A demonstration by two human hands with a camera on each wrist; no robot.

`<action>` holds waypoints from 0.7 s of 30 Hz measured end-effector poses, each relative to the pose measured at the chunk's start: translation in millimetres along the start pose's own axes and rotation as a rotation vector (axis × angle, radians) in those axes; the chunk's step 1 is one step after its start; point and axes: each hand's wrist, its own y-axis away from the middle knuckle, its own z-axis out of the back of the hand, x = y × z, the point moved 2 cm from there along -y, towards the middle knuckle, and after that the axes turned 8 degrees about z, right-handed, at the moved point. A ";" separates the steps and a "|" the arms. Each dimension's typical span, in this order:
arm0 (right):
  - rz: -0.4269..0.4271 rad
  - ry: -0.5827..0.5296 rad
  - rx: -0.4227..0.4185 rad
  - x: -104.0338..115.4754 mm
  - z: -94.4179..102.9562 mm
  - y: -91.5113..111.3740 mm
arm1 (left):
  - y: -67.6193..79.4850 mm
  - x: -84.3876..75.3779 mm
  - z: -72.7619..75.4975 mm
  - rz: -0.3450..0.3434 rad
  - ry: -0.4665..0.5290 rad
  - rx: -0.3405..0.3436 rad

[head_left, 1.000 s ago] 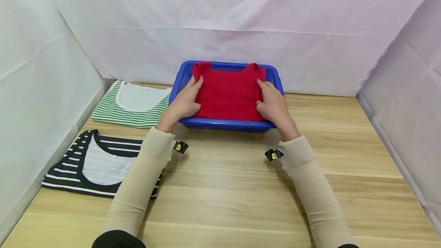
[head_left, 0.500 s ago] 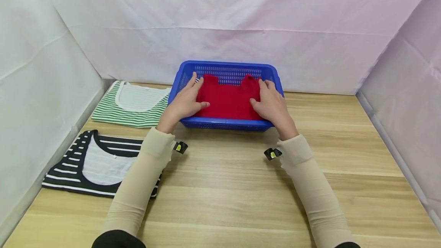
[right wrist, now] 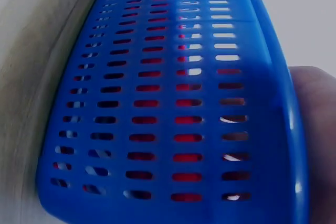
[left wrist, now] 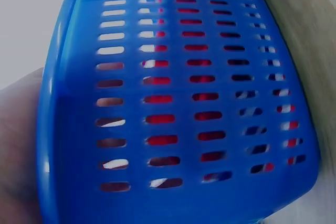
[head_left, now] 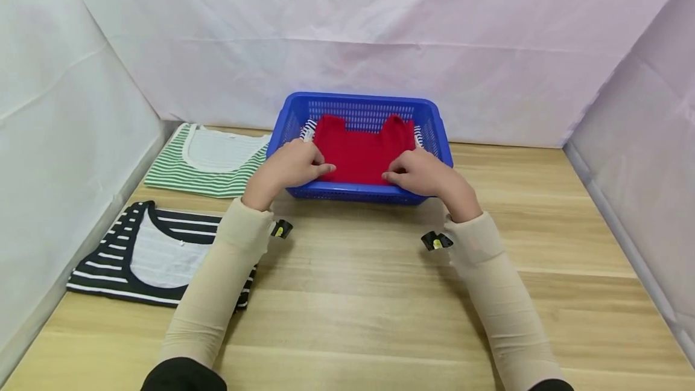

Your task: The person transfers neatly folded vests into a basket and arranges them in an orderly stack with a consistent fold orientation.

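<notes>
A folded red shirt point(head_left: 355, 152) lies inside a blue plastic basket point(head_left: 361, 98); its two shoulder parts point towards the back wall. Black-and-white striped cloth point(head_left: 308, 130) peeks out beside it. My left hand point(head_left: 285, 166) reaches over the near left of the basket, its bent fingers and thumb pinching the shirt's front left part. On the near right, my right hand point(head_left: 426, 174) does the same, thumb and forefinger close together at the cloth. The other fingertips are hidden. Both wrist views mostly show the basket's slotted outer wall point(left wrist: 184, 93), with red cloth behind the slots.
Left of the basket lies a folded green-and-white striped top point(head_left: 206, 183). Nearer to me is a folded black-and-white striped top point(head_left: 141, 291), partly covered by my left forearm. White sheets point(head_left: 347, 11) enclose the wooden table point(head_left: 353, 294) at the back and sides.
The red shirt has come down lower into the basket, towards its front. Both hands first loosened with spread fingers, then shifted nearer to me and curled at the shirt's front part. Striped cloth now shows.
</notes>
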 end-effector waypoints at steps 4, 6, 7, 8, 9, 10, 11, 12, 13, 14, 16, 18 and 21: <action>0.000 -0.021 0.057 -0.5 2.6 3.4 | 0.9 -2.5 2.7 -0.008 -0.009 0.030; -0.002 -0.025 0.031 -0.4 4.9 5.2 | 1.6 -3.7 2.9 -0.023 0.008 0.038; -0.007 -0.025 0.026 0.1 5.6 5.8 | 2.9 -3.8 2.7 -0.026 0.020 0.046; -0.017 -0.030 0.029 0.3 6.1 6.4 | 3.6 -3.8 2.1 -0.022 0.035 0.054; -0.029 -0.035 0.036 0.4 6.2 7.1 | 4.1 -3.8 1.6 -0.016 0.046 0.066; -0.037 -0.040 0.044 0.2 6.2 7.6 | 4.5 -3.8 1.1 -0.011 0.056 0.079; -0.044 -0.044 0.053 -0.2 6.1 8.2 | 4.8 -3.8 0.9 -0.004 0.061 0.090; -0.050 -0.047 0.061 -0.7 6.1 8.6 | 4.8 -3.9 0.9 0.004 0.062 0.097; -0.063 -0.051 0.071 -1.2 6.1 9.4 | 4.7 -4.0 0.9 0.011 0.060 0.102; -0.076 -0.055 0.078 -1.9 6.0 10.3 | 4.1 -3.8 0.6 0.016 0.056 0.106; -0.076 -0.054 0.073 -2.6 5.5 11.2 | 3.7 -3.3 0.0 0.020 0.049 0.119; -0.073 -0.056 0.075 -2.7 4.2 11.2 | 3.3 -2.4 -0.7 0.032 0.047 0.131; -0.049 -0.045 0.080 -2.5 0.9 9.6 | 3.2 -1.0 -1.4 0.042 0.053 0.142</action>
